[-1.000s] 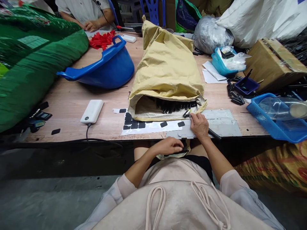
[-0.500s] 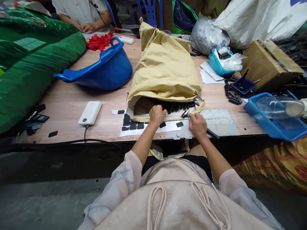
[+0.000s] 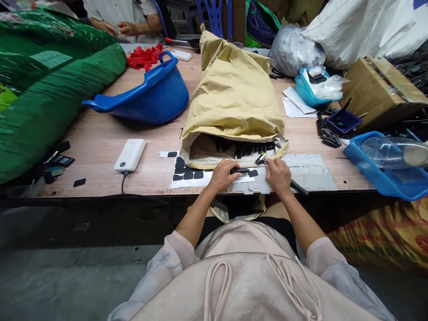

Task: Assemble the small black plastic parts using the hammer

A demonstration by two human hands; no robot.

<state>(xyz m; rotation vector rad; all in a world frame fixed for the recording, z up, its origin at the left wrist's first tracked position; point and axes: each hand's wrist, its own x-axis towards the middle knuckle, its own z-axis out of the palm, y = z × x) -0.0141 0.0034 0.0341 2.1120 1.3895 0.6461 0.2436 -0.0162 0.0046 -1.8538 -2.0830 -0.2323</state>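
My left hand grips a slim black stick-like part just in front of the open mouth of a tan paper sack. Inside the sack's mouth lie several similar black parts. My right hand is closed on a dark-handled tool whose metal tip points toward the sack. Both hands rest over a white backing sheet carrying several black pads and a grey metal plate.
A white power bank with a cable lies to the left. A blue tub and a green sack are further left. Blue baskets, a cardboard box and small black parts fill the right. Another person's hands work at the far end near red pieces.
My left hand rose from my lap, reached into the sack's mouth, and has now drawn back out holding a black part. My right hand has stayed put with the tool.
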